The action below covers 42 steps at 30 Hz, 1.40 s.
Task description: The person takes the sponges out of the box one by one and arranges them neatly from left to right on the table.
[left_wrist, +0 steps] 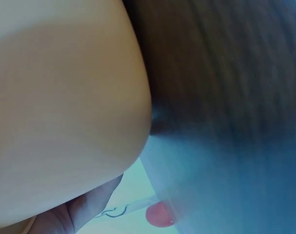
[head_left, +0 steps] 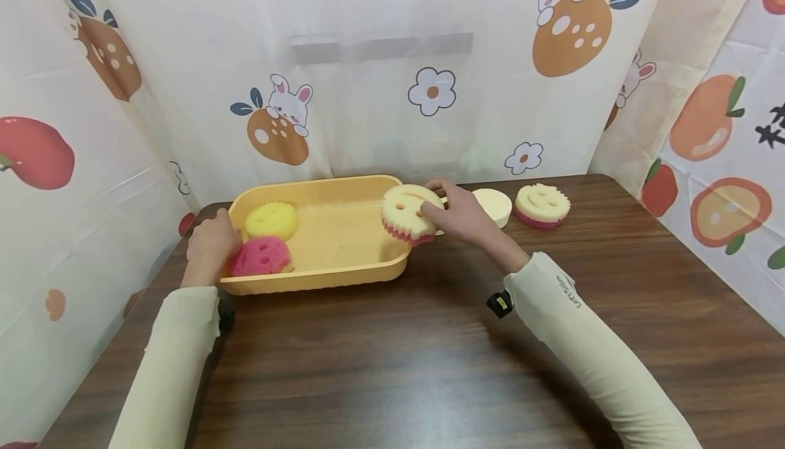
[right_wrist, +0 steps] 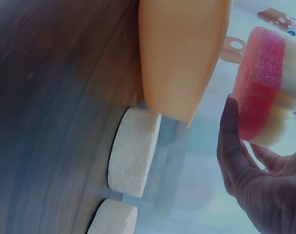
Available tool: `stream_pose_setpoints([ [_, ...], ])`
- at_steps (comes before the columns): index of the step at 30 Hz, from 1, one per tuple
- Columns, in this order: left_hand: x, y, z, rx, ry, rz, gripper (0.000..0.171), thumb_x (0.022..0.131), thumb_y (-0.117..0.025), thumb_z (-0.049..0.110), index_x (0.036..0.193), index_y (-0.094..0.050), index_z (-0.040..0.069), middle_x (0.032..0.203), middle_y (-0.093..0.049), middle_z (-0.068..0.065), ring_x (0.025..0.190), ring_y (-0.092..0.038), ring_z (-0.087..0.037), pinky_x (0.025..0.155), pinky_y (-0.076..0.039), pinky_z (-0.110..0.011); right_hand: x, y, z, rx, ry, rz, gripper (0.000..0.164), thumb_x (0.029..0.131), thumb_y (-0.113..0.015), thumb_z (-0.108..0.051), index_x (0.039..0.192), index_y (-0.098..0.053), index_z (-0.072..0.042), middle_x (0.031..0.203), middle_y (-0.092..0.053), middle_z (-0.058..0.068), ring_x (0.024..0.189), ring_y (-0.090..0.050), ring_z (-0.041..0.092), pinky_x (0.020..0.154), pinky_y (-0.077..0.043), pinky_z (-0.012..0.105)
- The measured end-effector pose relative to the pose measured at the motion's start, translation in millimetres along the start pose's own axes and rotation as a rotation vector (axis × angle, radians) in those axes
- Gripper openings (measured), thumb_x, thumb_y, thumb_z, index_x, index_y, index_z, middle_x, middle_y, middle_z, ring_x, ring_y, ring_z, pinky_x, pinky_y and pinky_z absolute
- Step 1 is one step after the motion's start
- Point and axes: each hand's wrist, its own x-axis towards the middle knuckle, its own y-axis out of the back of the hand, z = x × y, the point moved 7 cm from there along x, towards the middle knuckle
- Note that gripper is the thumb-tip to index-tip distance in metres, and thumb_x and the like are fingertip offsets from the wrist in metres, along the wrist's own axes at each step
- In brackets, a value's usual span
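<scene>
Across the near tabletop (head_left: 368,353), at 6 o'clock, runs dark wood grain; beyond it sits the yellow tray (head_left: 319,281), with the left hand (head_left: 211,244) at its 9 o'clock end, fingers too hidden to tell whether they curl round the rim. Inside, a pink sponge (head_left: 251,258) lies at 8 o'clock and a yellow sponge (head_left: 272,221) farther back, towards 10. At the tray's 3 o'clock end, raised off the tabletop, is the two-layer sponge (head_left: 405,221), pinched at its own 3 o'clock edge between the right hand's (head_left: 456,214) thumb and fingers. It should be light, springy and hard to break, with a coarse, non-slip skin; a gentle pinch on that edge ought to do, as squeezing harder would likely just dent the foam. It is cream above and pink beneath, scalloped all round, two eye holes and a smile slot cut through. Past it, towards 3 o'clock, stand a smooth cream block (head_left: 493,207) and another smiling sponge (head_left: 542,205).
</scene>
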Motion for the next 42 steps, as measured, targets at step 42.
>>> stream_pose_setpoints([
  [42, 2.5, 0.6, 0.9, 0.011, -0.037, 0.019, 0.049, 0.100, -0.045, 0.020, 0.132, -0.033, -0.014, 0.105, -0.053, -0.036, 0.087, -0.058, -0.045, 0.073, -0.056, -0.059, -18, 28, 53, -0.105, -0.089, 0.036, 0.048, 0.089, -0.055, -0.037, 0.127, -0.043, -0.010, 0.122, -0.063, 0.016, 0.110, -0.063, 0.028, 0.081, -0.051, 0.032],
])
